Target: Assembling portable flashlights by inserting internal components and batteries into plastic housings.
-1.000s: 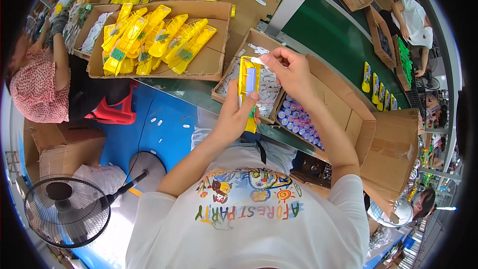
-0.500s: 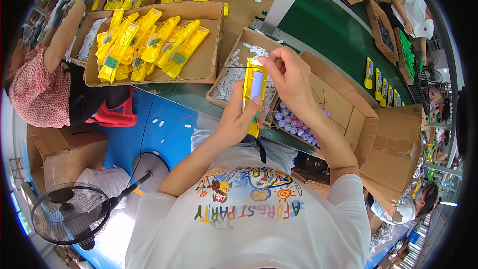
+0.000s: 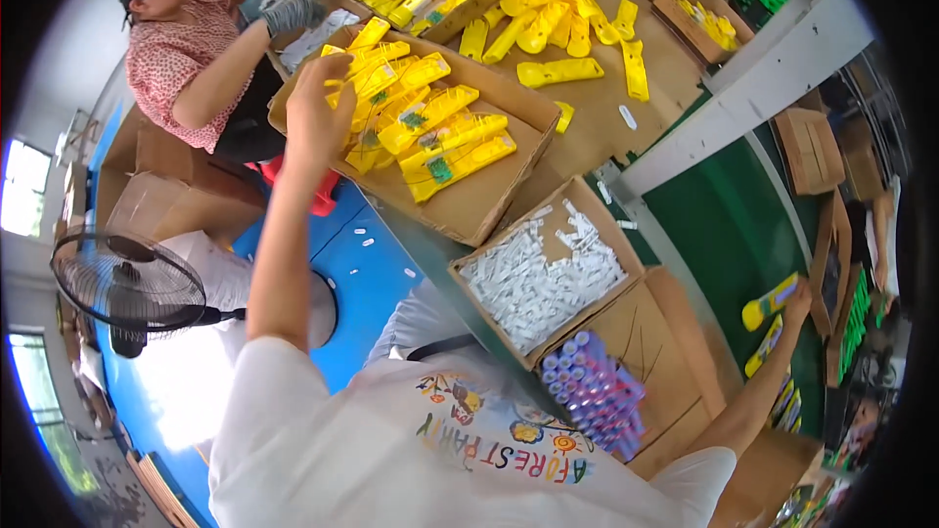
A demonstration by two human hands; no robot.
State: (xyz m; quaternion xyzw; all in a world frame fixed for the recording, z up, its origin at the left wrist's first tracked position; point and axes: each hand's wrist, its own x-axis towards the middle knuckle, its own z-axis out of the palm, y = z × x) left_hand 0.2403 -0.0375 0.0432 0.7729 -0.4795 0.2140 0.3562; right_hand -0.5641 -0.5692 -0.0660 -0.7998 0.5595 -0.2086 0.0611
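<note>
My left hand (image 3: 318, 112) is over the left end of a cardboard box (image 3: 489, 220), thumb and fingers apart around the yellow housings there; I see no firm hold. These long half-shell plastic housings (image 3: 455, 161) lie heaped, several with small green circuit boards and thin wires. Far to the right, my right hand (image 3: 799, 301) grips one end of a yellow housing (image 3: 771, 302) with a pale battery inside, at the green belt (image 3: 699, 196). Similar filled housings (image 3: 763, 347) lie in a row beside it. My right fingertips are partly hidden.
In front of me, a carton of small white strips (image 3: 543, 279) adjoins a carton of purple-wrapped batteries (image 3: 592, 391). A pale metal beam (image 3: 748, 88) crosses beyond. A co-worker in grey gloves (image 3: 293, 15) works at left, near a standing fan (image 3: 127, 279). More yellow shells (image 3: 558, 10) pile at the back.
My hands have parted from the battery-filled housing held before my chest. The right has carried a filled housing to the belt; the left has reached to the yellow housing box. The view has turned.
</note>
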